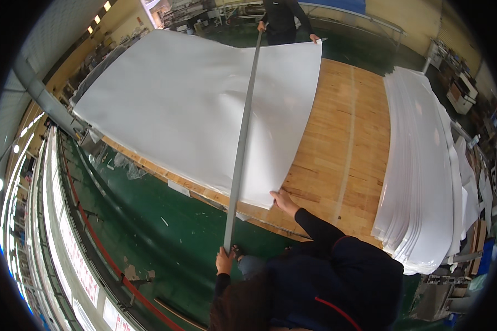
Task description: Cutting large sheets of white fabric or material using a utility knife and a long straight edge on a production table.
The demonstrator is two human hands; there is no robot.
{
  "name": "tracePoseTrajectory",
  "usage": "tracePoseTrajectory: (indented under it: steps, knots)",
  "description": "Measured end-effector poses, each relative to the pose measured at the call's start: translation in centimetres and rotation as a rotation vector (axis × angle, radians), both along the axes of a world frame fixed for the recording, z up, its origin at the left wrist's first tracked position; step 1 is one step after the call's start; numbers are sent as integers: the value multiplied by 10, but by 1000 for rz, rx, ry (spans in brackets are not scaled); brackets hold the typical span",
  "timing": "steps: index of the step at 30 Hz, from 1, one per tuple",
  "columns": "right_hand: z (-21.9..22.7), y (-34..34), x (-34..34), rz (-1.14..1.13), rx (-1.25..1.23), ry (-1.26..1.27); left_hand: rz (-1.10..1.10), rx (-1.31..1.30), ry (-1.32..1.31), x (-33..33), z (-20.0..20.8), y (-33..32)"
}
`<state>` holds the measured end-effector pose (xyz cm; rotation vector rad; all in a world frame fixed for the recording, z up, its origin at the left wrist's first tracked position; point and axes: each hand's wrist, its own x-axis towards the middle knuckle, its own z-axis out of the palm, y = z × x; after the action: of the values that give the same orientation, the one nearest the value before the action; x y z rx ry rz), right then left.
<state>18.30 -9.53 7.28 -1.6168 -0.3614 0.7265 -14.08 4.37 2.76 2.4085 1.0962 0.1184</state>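
Observation:
My left hand point(223, 261) is closed round the near end of a long grey metal bar point(243, 138). The bar runs across a large white sheet point(165, 105) to the far side of the table. My right hand point(283, 202) pinches the near right corner of that sheet. Opposite me, a co-worker point(281, 21) in dark clothes grips the bar's far end with one hand point(261, 26) and the sheet's far right corner with the other point(314, 38). The sheet bulges and ripples just right of the bar.
The wooden table top point(328, 132) shows right of the sheet. A fanned stack of white sheets point(419, 165) lies at its right end. A long bright-topped line with a red rail point(102, 249) runs along the left. Scraps and clear plastic point(128, 166) lie on the green floor point(160, 207).

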Motion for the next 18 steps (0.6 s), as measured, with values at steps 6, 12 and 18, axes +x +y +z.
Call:
tracePoseTrajectory:
  steps: [6,12,18]
  knots:
    - [-11,-158,1,-43,-48,65,-52,-280,250,-1,-44,-79]
    - [-60,-318,4,-374,-157,185,306,-67,605,-2,-97,-125]
    - [-31,-348,-12,-501,-1194,-443,150,-62,305,-18,-79,-102]
